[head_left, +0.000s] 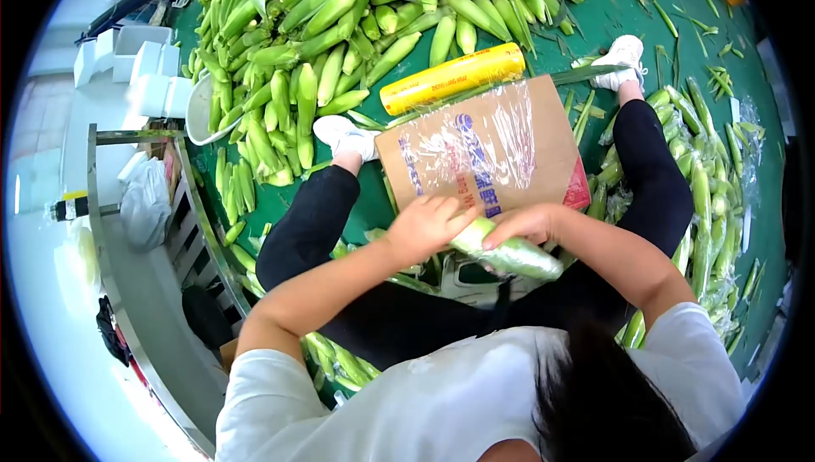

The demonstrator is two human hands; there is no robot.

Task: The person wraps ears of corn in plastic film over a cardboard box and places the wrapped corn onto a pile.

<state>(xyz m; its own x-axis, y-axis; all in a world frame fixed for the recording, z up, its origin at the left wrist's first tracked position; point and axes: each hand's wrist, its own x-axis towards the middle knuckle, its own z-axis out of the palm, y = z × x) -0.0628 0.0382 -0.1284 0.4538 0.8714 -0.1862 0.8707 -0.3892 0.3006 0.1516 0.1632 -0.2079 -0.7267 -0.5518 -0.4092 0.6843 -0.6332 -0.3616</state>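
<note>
An ear of corn in its green husk, wrapped in shiny clear film, lies slantwise across my lap, held in both hands. My left hand closes round its left end. The fingers of my right hand press on its upper side, near the middle. Just beyond my hands is a cardboard box with blue and red print, a sheet of clear film on its top. A yellow roll of cling film lies along the box's far edge.
A large heap of unwrapped corn covers the green floor ahead and to the left. Film-wrapped corn is piled beside my right leg. A metal-framed rack stands at the left, with white foam boxes beyond it.
</note>
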